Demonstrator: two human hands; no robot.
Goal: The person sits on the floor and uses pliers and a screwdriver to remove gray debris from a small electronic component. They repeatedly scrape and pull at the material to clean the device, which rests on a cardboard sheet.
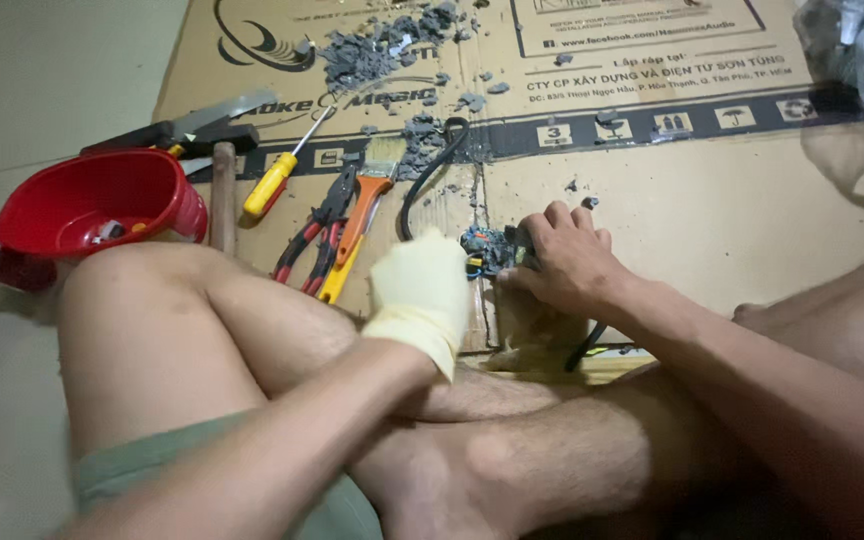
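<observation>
Head view: the small dark electrical part (492, 250) lies on the cardboard sheet (712, 200) between both hands, toward its near edge. The bare right hand (567, 262) touches it, fingers (552, 222) curled over its right side. The gloved left hand (420, 290) sits just left; grip hidden.

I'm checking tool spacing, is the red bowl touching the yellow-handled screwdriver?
Apart. The head view shows bare cardboard and a wooden handle between the red bowl and the yellow-handled screwdriver.
</observation>
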